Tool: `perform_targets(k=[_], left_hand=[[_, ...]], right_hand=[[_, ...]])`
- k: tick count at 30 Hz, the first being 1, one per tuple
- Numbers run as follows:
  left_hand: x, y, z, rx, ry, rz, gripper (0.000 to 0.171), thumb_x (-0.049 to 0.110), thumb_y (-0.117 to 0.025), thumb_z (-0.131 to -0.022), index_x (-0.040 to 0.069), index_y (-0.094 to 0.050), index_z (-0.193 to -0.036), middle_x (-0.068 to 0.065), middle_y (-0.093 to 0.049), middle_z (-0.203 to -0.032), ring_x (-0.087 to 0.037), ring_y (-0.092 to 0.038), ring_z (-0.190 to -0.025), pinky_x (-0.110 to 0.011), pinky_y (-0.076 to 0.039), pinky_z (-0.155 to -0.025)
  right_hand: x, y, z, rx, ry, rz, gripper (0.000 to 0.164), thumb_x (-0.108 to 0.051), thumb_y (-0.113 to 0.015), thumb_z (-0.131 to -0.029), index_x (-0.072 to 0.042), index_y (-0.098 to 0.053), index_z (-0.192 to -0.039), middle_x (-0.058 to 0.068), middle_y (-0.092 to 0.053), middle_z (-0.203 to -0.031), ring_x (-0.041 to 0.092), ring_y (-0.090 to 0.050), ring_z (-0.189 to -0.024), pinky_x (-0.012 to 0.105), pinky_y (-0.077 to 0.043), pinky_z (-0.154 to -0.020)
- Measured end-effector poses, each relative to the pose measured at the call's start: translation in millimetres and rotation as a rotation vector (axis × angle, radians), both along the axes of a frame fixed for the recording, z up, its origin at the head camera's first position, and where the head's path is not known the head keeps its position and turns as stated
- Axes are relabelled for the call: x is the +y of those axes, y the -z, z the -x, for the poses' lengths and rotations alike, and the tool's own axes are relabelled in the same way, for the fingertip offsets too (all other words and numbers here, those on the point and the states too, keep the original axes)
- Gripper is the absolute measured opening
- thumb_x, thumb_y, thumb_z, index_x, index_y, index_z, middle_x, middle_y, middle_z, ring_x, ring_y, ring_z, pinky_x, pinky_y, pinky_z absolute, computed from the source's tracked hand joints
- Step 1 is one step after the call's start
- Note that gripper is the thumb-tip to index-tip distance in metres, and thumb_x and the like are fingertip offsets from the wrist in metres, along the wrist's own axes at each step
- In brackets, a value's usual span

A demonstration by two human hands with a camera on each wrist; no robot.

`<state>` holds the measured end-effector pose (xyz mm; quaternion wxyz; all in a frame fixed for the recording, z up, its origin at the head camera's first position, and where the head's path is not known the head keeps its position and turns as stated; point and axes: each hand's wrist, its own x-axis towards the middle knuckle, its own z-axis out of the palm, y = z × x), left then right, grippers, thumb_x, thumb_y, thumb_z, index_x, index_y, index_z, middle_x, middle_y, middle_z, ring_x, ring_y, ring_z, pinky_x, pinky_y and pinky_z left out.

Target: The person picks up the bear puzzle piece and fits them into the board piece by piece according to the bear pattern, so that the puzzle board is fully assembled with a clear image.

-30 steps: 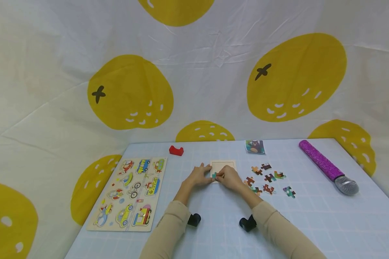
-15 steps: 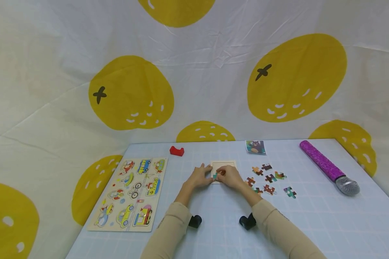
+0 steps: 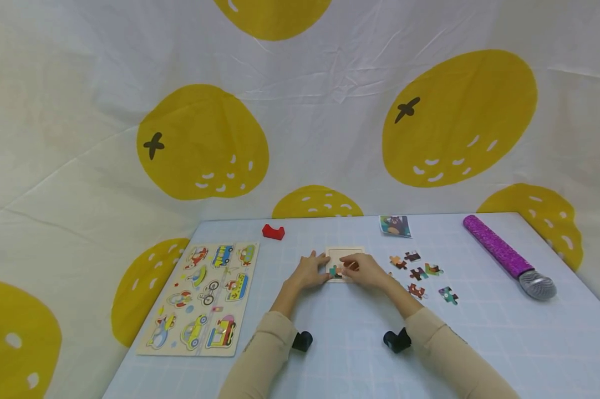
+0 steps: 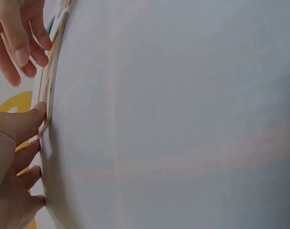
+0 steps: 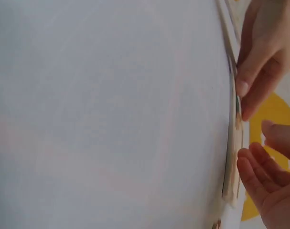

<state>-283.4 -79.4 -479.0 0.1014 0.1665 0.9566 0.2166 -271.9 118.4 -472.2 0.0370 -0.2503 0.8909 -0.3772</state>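
Square, pale wooden tray (image 3: 336, 256), lying flat. Teal-and-brown jigsaw pieces (image 3: 335, 271) occupy its near-left corner; loose multicoloured jigsaw pieces (image 3: 418, 274) lie rightward.

A pale-blue bench (image 3: 340, 343) with faint grid lines carries a square wooden tray (image 3: 335, 257). Left of the tray lies a vehicle puzzle board (image 3: 232, 308); farther back on that side, a red block (image 3: 273, 233). Right of it lie loose jigsaw pieces (image 3: 417, 274), a picture card (image 3: 396, 226) and a purple microphone (image 3: 499, 249).

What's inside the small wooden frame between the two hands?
Teal and brown jigsaw shows in its near left part, too small to count pieces. Bare wood shows at the far left. The right hand covers part of the right side; anything beneath is hidden.
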Motion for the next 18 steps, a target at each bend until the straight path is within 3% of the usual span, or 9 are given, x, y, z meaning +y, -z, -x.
perform_targets(k=[3, 8, 14, 18], left_hand=[[0, 0.6, -0.5, -0.001, 0.001, 0.022, 0.051, 0.030, -0.063, -0.089, 0.013, -0.051, -0.136, -0.006, -0.042, -0.146, -0.035, -0.024, -0.139, -0.055, -0.022, -0.109], [2, 1.3, -3.7, 0.014, 0.009, 0.020, 0.054, 0.032, -0.061, -0.088, 0.011, -0.051, -0.137, -0.008, -0.041, -0.146, -0.034, -0.024, -0.140, -0.054, -0.020, -0.111], [2, 2.2, -8.7, 0.055, 0.014, 0.006, 0.063, 0.040, -0.063, -0.086, 0.008, -0.048, -0.138, -0.011, -0.040, -0.146, -0.035, -0.023, -0.140, -0.053, -0.017, -0.112], [3, 3.0, -9.8, 0.072, 0.003, 0.003, 0.071, 0.044, -0.068, -0.081, 0.006, -0.048, -0.138, -0.012, -0.040, -0.146, -0.034, -0.024, -0.140, -0.053, -0.017, -0.112]], right_hand=[[23, -2.9, -3.7, 0.015, 0.063, 0.023, 0.033, -0.004, -0.061, -0.089, 0.010, -0.059, -0.118, 0.021, -0.064, -0.105, 0.028, -0.062, -0.089, 0.038, -0.053, -0.079], [77, -11.0, -12.7, 0.057, 0.190, -0.028, 0.033, -0.002, -0.060, -0.088, 0.011, -0.058, -0.119, 0.027, -0.061, -0.110, 0.036, -0.060, -0.094, 0.046, -0.052, -0.080], [137, -11.0, -18.9, -0.029, 0.337, -0.123, 0.040, -0.008, -0.057, -0.091, 0.009, -0.051, -0.127, 0.031, -0.055, -0.117, 0.046, -0.052, -0.106, 0.054, -0.047, -0.085], [162, -6.7, -18.2, -0.072, 0.395, -0.158, 0.048, -0.016, -0.060, -0.091, 0.007, -0.047, -0.131, 0.032, -0.053, -0.119, 0.047, -0.048, -0.108, 0.057, -0.044, -0.088]])
